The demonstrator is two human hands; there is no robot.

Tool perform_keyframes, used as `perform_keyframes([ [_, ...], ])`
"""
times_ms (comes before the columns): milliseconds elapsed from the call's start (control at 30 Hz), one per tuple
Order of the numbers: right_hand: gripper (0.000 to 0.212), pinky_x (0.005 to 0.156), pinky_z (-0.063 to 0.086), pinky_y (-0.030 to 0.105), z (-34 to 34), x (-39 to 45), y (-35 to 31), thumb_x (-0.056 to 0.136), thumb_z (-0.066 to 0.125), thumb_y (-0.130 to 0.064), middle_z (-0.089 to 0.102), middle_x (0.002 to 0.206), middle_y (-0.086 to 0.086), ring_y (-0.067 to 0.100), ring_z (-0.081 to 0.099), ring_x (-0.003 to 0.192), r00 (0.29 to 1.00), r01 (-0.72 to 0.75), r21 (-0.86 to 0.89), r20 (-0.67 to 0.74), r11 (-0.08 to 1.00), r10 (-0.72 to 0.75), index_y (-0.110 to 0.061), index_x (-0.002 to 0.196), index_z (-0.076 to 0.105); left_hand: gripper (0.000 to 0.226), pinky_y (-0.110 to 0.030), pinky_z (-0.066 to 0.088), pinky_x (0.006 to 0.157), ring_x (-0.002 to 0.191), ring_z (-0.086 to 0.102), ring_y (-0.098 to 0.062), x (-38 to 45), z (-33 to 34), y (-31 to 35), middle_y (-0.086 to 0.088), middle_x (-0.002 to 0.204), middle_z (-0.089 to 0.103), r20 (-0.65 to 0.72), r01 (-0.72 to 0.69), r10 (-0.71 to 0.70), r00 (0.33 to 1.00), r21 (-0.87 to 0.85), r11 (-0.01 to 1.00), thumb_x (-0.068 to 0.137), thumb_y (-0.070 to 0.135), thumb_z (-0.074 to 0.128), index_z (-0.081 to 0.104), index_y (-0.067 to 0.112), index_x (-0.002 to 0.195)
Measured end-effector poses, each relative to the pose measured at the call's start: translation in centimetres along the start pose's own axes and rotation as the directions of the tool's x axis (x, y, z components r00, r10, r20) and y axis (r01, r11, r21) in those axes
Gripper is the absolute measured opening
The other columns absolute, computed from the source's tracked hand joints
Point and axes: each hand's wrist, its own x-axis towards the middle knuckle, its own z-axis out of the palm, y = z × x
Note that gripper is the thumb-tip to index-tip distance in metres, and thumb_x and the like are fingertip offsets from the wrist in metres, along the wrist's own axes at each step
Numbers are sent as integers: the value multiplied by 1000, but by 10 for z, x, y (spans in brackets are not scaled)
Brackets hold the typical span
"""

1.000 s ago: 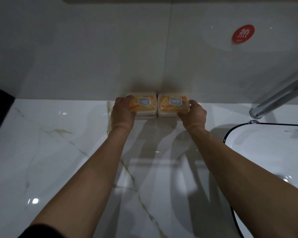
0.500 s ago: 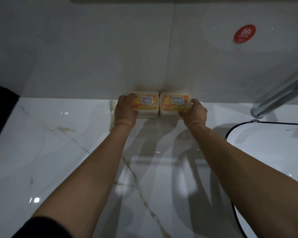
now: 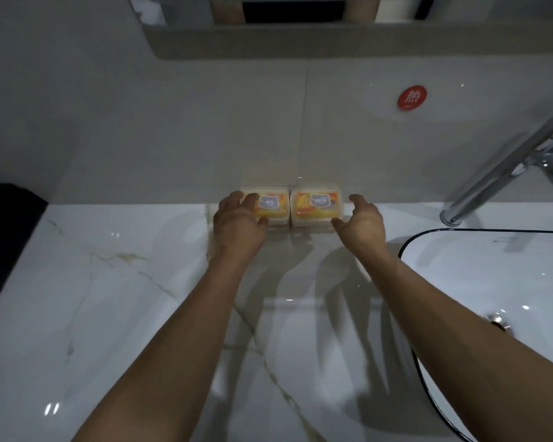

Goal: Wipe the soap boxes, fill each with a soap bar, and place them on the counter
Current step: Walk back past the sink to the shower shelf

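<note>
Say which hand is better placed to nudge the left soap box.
Left. The left hand has fingers over the left soap box; the right hand sits open just past the right soap box, apart from it.

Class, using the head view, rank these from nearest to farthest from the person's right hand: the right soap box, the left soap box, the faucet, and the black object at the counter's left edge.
From the right hand:
1. Right soap box, just left of the hand.
2. Left soap box, beyond the first, under the left hand.
3. Faucet, off to the right by the sink.
4. Black object, far left.
</note>
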Motion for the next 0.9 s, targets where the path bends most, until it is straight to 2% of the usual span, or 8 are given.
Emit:
perform_keyframes([
  [133, 61, 97, 45, 38, -24, -33, -5, 92, 66, -32, 53, 136, 17, 33, 55, 123, 997, 64, -7, -32, 998, -64, -17, 146, 45, 48, -36, 32, 111, 134, 42, -28, -23, -23, 29, -9, 144, 51, -67, -98, 100, 993, 26, 995, 93, 38, 59, 57, 20, 138],
  [300, 57, 99, 42, 41, -62, -80, -14, 94, 63, -37, 50, 139, 17, 37, 47, 128, 985, 104, -27, -138, 994, -107, -20, 146, 46, 52, -40, 20, 118, 143, 30, -26, -51, -49, 64, -5, 153, 41, -60, -201, 205, 977, 64, 977, 96, 45, 48, 47, 27, 145],
  [467, 58, 98, 41, 39, -103, -133, -15, 94, 64, -37, 49, 142, 12, 34, 44, 130, 954, 121, -37, -272, 992, -127, -22, 146, 45, 52, -46, 18, 118, 144, 29, -29, -82, -74, 104, -6, 152, 42, -104, -340, 344, 933, 53, 939, 94, 45, 51, 49, 27, 143],
  [633, 63, 103, 39, 42, -134, -185, 7, 93, 62, -45, 41, 153, 7, 30, 35, 139, 925, 41, -53, -376, 998, -58, -25, 149, 41, 54, -49, 11, 121, 150, 18, -26, -124, -85, 144, -4, 158, 34, -96, -420, 417, 904, -17, 907, 96, 48, 49, 44, 31, 147],
  [767, 66, 111, 37, 46, -156, -222, 36, 94, 59, -48, 37, 156, 5, 26, 29, 144, 894, -17, 17, -448, 1000, 23, -26, 152, 38, 56, -47, 6, 122, 152, 10, -21, -162, -87, 178, -1, 161, 28, -84, -479, 473, 877, -76, 875, 97, 50, 47, 38, 33, 150],
  [900, 65, 113, 32, 43, -182, -261, 77, 96, 55, -50, 32, 160, 5, 24, 24, 148, 860, -72, 43, -503, 997, 84, -27, 153, 34, 55, -47, 4, 123, 153, 7, -20, -207, -81, 215, 0, 162, 25, -72, -548, 544, 836, -109, 829, 98, 51, 44, 36, 35, 150],
])
